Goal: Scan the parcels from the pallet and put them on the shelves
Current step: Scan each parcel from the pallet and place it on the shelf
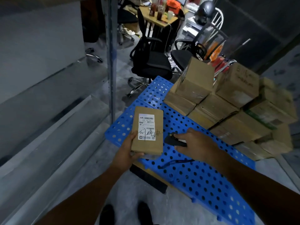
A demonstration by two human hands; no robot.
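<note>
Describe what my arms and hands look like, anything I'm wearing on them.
Both are bare. The left hand and right hand have no gloves, and no ring, watch or wristband shows. The left forearm and right forearm run uncovered to the frame edge, no sleeve in view.

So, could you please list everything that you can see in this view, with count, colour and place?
parcel: one, brown with a white label, above the pallet's left edge
scanner: one, black, right of the parcel
pallet: one, blue, perforated, on the floor
cardboard boxes: stacked, count unclear, brown, on the pallet's far right
shelves: grey metal, at left
office chairs: two, black, behind the pallet
desk: one, wooden, at the back
shoes: two, black, bottom edge
left hand: holds the parcel
right hand: grips the scanner
</note>
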